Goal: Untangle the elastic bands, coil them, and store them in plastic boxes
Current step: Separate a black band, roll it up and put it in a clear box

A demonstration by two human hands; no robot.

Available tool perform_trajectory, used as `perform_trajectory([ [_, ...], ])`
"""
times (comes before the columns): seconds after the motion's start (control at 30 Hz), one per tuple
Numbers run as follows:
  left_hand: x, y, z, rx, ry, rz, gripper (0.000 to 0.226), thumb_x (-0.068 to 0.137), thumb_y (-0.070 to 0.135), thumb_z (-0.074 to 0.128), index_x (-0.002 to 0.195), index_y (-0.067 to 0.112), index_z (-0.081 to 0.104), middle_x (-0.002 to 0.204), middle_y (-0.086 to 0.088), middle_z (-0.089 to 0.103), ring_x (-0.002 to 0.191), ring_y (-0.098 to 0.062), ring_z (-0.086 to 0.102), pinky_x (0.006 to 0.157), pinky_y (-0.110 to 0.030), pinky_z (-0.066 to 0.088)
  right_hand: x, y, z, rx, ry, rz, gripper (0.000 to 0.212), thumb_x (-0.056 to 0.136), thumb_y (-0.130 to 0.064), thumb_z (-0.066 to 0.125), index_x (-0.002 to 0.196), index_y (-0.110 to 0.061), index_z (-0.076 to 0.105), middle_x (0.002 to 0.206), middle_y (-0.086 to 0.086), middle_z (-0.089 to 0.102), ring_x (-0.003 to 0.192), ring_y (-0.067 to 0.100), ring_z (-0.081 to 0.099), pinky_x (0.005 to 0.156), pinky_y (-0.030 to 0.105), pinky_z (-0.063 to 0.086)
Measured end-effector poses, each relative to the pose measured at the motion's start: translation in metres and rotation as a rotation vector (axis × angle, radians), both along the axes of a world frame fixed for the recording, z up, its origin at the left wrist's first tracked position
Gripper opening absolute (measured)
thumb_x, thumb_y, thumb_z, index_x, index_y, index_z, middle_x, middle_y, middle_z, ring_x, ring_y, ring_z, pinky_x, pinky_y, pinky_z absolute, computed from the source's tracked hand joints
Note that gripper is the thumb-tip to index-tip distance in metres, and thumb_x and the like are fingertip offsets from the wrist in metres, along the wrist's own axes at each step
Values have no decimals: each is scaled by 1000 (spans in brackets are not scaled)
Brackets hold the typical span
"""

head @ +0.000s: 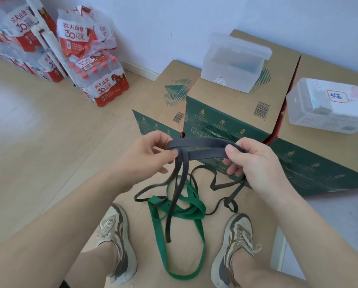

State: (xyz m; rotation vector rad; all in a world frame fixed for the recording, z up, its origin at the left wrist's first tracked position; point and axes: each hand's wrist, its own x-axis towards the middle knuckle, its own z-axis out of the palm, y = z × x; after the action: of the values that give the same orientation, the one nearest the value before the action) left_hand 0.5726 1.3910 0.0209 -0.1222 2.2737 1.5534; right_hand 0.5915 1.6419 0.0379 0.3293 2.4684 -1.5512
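Note:
A dark grey elastic band (203, 149) is stretched in a flat loop between my two hands. My left hand (151, 154) pinches its left end between thumb and fingers. My right hand (257, 163) grips the right end, with the fingers curled round it. Its loose tails hang down to the floor and cross a green elastic band (180, 206) that lies tangled between my shoes. A clear plastic box (234, 61) with its lid raised stands on a carton behind. A second plastic box (327, 104), shut and labelled, sits at the right.
Green and brown cardboard cartons (225, 113) stand in a row just ahead of my hands. Packs of bottled water (99, 80) are stacked against the wall at the left. My two shoes (115, 242) flank the bands on a cardboard sheet.

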Motion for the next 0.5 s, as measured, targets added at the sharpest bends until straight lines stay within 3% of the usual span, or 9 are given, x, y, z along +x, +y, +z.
perform_trajectory([
  [0.07,-1,-9,-1,133,-84,-49,18,95,9,71,111,7,63,107,-12,76,104,-32,73,95,-49,59,0,-1,-1,1,-19,12,30,104,-29,61,79,-15,68,78,13,75,69,21,64,70,38,51],
  [0.13,1,-14,-1,228,-102,-86,27,91,0,73,115,0,60,111,-16,76,106,-31,74,100,-45,56,-1,-2,-1,-12,-27,2,30,106,-31,58,81,-15,67,81,10,76,69,18,66,69,34,52],
  [0.23,0,-15,0,227,-26,-43,32,82,5,78,110,-4,64,109,-20,76,96,-24,73,90,-32,60,-5,0,0,-35,-43,-34,29,107,-29,57,84,-15,68,84,8,77,70,19,68,69,36,54],
  [0.33,-3,-14,3,189,44,33,42,75,20,82,100,-7,63,93,-20,77,78,-20,72,70,-30,58,-6,2,0,-41,-60,15,27,106,-25,58,84,-13,68,82,8,77,69,16,66,69,36,53],
  [0.4,-5,-13,5,117,75,65,34,79,22,82,94,-1,62,77,-12,77,67,-18,70,59,-26,54,-4,3,-1,6,-43,109,26,105,-30,59,84,-16,67,80,8,75,70,16,65,74,41,54],
  [0.5,-5,-9,3,12,90,130,22,89,16,80,89,8,60,67,-9,72,58,-17,64,54,-28,50,-1,4,-2,84,-22,225,26,102,-38,63,83,-19,63,70,3,64,65,13,58,74,38,54],
])
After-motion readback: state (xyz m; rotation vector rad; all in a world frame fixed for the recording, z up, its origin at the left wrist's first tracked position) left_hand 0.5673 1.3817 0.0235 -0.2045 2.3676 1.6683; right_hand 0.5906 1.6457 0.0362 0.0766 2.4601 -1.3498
